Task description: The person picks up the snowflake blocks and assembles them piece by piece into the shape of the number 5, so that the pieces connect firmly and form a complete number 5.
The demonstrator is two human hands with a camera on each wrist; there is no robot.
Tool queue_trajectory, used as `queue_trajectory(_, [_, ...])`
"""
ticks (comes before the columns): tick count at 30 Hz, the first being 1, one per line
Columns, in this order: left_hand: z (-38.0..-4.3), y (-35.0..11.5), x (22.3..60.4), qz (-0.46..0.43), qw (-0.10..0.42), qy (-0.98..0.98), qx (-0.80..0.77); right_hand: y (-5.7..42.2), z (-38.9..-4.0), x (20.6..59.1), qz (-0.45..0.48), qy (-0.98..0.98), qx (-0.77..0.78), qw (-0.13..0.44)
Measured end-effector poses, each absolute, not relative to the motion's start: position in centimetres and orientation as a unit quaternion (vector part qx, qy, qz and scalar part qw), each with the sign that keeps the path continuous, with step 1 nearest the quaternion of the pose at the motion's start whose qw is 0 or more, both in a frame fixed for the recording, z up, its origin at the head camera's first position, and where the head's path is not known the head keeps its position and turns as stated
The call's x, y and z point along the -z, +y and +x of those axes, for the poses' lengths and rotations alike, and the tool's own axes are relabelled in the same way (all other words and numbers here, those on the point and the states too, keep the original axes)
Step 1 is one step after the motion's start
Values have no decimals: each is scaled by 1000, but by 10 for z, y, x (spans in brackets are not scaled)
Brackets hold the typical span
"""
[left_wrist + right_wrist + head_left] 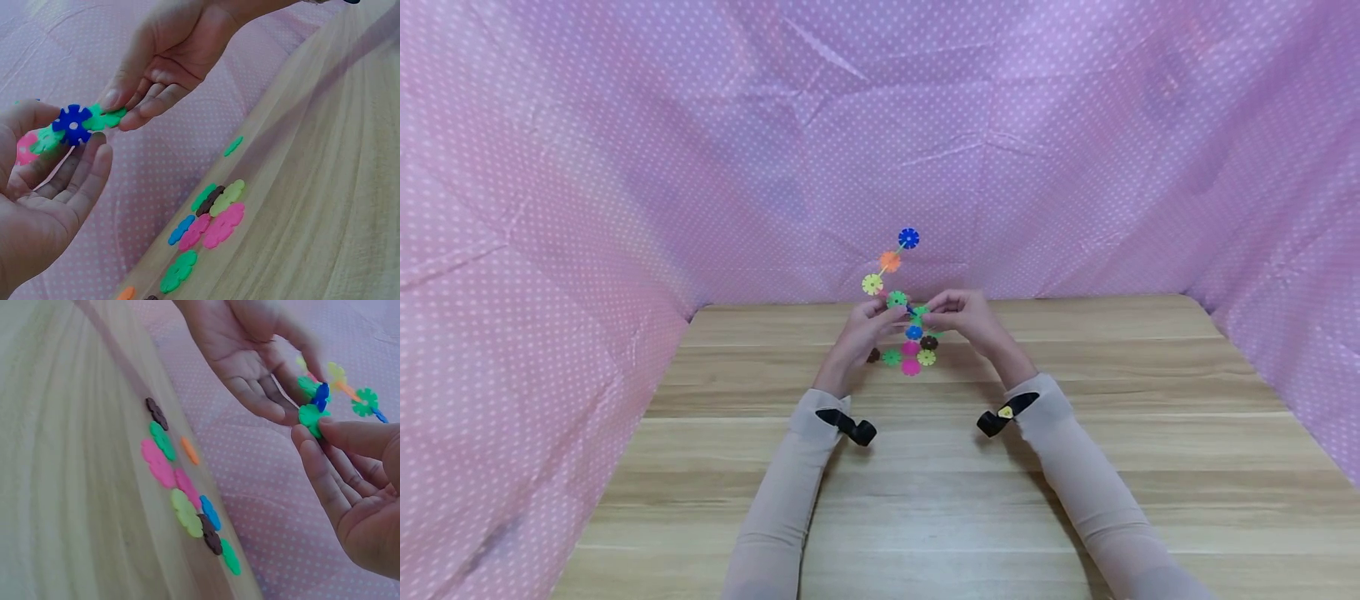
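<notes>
A chain of interlocking flower-shaped plastic discs is held up over the table's far side. From a blue disc [908,239] at its top it runs down through an orange disc [891,262] and a yellow disc [872,284]. My left hand [859,333] pinches the chain near its lower end, by a dark blue disc [75,125]. Slotted against that one is a green disc [312,417], which my right hand [972,323] pinches between thumb and fingers. Part of the chain hides behind the left fingers in the left wrist view.
Loose discs lie on the wooden table [917,500] beneath the hands: pink [224,226], green [179,271], yellow-green [186,513], brown [157,414], blue [181,230] and orange [190,450] ones. Dotted pink cloth [880,150] hangs behind the table and at both sides.
</notes>
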State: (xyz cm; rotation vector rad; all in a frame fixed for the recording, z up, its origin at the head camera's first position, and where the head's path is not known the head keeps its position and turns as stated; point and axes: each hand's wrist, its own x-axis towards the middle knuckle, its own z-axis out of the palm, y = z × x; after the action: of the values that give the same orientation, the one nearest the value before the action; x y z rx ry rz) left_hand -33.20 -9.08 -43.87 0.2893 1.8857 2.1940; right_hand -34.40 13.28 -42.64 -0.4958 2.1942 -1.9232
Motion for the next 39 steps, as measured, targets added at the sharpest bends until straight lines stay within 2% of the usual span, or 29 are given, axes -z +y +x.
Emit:
queue_trajectory(11, [-332, -91, 441, 112, 120, 701, -694, 123, -340, 428, -174, 735, 648, 98])
queue_trajectory(19, [-334, -97, 438, 129, 159, 690, -694, 132, -342, 420, -197, 768, 595, 135])
queue_trajectory(29, [-335, -105, 436, 124, 175, 699, -683, 141, -354, 415, -253, 819, 474, 201])
queue_trajectory(39, [-335, -106, 435, 119, 178, 702, -679, 138, -364, 431, -336, 840, 373, 206])
